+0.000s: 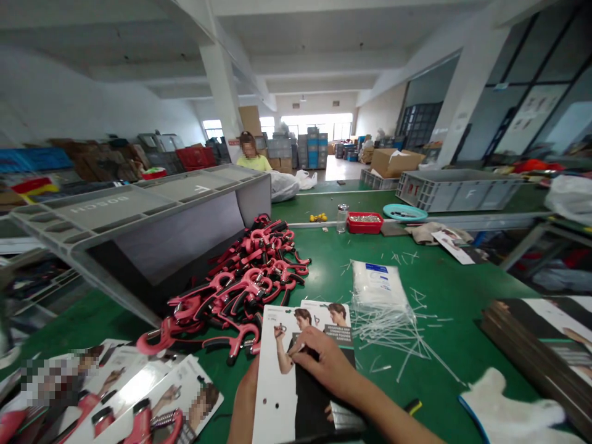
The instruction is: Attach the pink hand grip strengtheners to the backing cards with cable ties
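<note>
Upright in front of me stands a printed packaging card [274, 376], white and black with a picture of a person and small punched holes. A second, similar card [340, 308] shows behind its right side. My left hand [246, 391] supports the cards from behind, mostly hidden by them. Across the front reaches my right hand [324, 361], its thumb and fingers pinched together at the card's face; whatever is between them is too small to tell. Beyond the cards lies a heap of red and black hand grip strengtheners [250, 287]. White cable ties [388, 327] spill from a plastic bag [379, 280].
A grey crate [134, 216] lies tipped at the left. Carded grips [152, 394] overlap at lower left. To the right are stacked cards [531, 351] and a white glove [509, 410]. A red tray [365, 222] and turquoise plate [405, 213] sit farther back. A person [252, 157] is beyond.
</note>
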Tool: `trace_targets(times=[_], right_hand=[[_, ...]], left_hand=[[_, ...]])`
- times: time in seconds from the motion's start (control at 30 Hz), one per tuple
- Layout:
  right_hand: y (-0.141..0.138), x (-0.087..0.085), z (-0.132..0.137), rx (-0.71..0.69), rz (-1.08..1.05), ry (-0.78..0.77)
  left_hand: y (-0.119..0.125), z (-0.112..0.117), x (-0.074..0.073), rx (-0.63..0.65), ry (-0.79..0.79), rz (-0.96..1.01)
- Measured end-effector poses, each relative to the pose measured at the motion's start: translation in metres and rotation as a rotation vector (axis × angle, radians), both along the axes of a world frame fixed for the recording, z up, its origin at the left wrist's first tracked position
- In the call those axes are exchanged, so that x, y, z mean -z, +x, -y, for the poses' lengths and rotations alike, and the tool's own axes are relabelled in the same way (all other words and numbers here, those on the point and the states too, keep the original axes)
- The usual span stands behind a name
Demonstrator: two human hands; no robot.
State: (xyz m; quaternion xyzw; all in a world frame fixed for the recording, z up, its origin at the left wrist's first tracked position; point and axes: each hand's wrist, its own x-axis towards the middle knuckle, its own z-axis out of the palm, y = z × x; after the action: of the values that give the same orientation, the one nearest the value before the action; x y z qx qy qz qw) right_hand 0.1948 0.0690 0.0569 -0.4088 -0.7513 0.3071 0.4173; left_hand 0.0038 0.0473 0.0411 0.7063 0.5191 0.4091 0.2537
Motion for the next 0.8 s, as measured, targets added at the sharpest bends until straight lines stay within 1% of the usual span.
trace_targets(times=[0.03,0.1,0.17,0.23,0.37,0.43,0.5,0.63,0.7,0.8], right_hand=[[0.0,-0.001,0.001,0.005,-0.006,-0.015],[0.001,-0.001,0.002,0.006,-0.015,-0.046],[0.003,0.0,0.001,-0.006,-0.023,-0.068],[0.006,0.003,0.0,-0.028,-0.046,-0.074],[0.009,0.006,0.001,-0.036,-0.086,-0.045],[0.009,0.003,0.003,-0.033,-0.076,-0.011],[0.009,0.0,0.005,-0.043,-0.058,0.025],[0.008,-0.004,0.008,-0.062,-0.025,0.056],[0.007,-0.001,0.009,-0.053,-0.013,0.064],[0.006,0.004,0.01,-0.039,0.004,0.11]], left_hand=[[0.0,0.0,-0.006,0.021,-0.01,-0.012],[0.0,0.003,-0.016,0.023,-0.044,0.0],[0.0,0.006,-0.021,0.025,-0.063,0.044],[0.0,0.008,-0.02,0.005,-0.107,0.103],[0.0,0.007,-0.012,-0.074,-0.271,0.21],[0.001,0.005,-0.012,-0.044,-0.344,0.247],[0.001,0.004,-0.015,0.008,-0.392,0.274],[0.002,0.007,-0.021,0.09,-0.389,0.282],[0.004,0.009,-0.021,0.082,-0.371,0.296],[0.006,0.011,-0.018,0.022,-0.321,0.322]])
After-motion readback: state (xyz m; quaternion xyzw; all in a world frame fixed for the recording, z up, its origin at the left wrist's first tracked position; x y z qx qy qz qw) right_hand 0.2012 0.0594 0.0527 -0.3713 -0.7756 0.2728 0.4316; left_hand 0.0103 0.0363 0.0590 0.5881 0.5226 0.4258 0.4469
